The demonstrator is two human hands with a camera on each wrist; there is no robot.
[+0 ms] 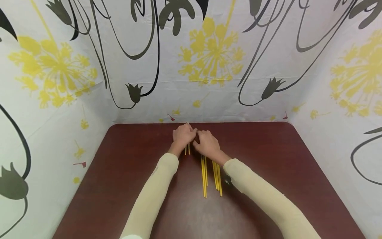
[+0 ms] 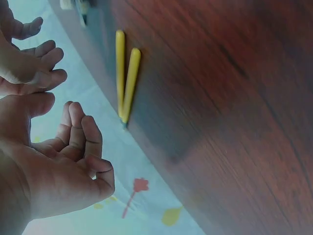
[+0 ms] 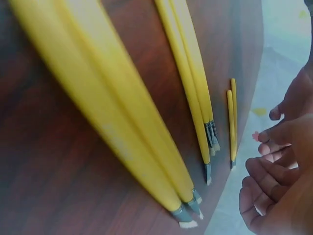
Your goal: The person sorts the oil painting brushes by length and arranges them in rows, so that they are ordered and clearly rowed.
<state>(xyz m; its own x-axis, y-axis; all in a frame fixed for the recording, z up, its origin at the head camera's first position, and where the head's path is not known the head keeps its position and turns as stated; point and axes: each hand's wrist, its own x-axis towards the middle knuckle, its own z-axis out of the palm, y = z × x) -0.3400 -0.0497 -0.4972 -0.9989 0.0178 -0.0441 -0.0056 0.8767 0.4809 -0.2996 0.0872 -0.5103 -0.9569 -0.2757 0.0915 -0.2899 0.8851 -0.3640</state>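
Observation:
At the far edge of the table, my left hand is over two short yellow-handled paintbrushes, which lie side by side. Its fingers are loosely bent with nothing in them, as the left wrist view shows. Close beside it, my right hand also has relaxed, bent fingers and holds nothing. Below the right hand lie a group of yellow paintbrushes and, further right, another group of yellow paintbrushes. Pale bristles and grey ferrules show in the right wrist view, pointing toward the far edge.
The dark red-brown table has rounded far corners. A pale wall covering with yellow and grey flower patterns rises behind it and along both sides. A small dark object sits by the right sleeve.

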